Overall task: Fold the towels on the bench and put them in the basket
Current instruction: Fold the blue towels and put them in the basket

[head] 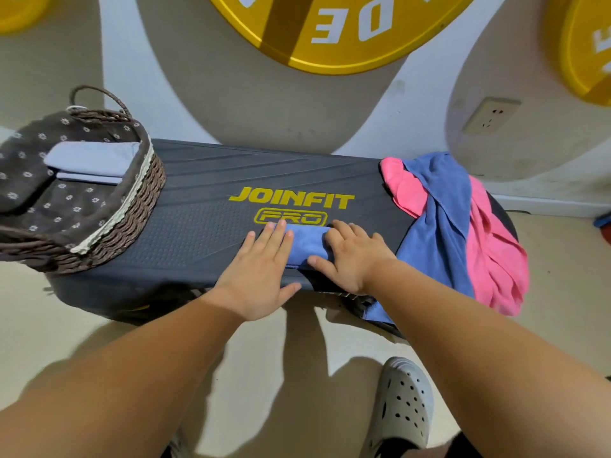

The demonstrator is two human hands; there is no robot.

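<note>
Flat hands (307, 262) on folded towel (305, 246)

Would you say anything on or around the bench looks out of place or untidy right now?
Yes: the unfolded blue towel and pink towel lie crumpled together at the bench's right end, spilling over its edge.

- Setting: a gym or home workout room, judging by what lies beyond your fingers (274, 233).
- Padded dark bench (198, 206) under your fingertips, stitched "JOINFIT PRO" in yellow just past them.
- Large yellow weight plate (330, 34) with white lettering, against the wall far beyond your fingers; parts of two more at the upper corners.
- Wall socket (491, 115), up and to the right of your fingers.
- Pale hard floor (66, 312) below your wrists.
</note>
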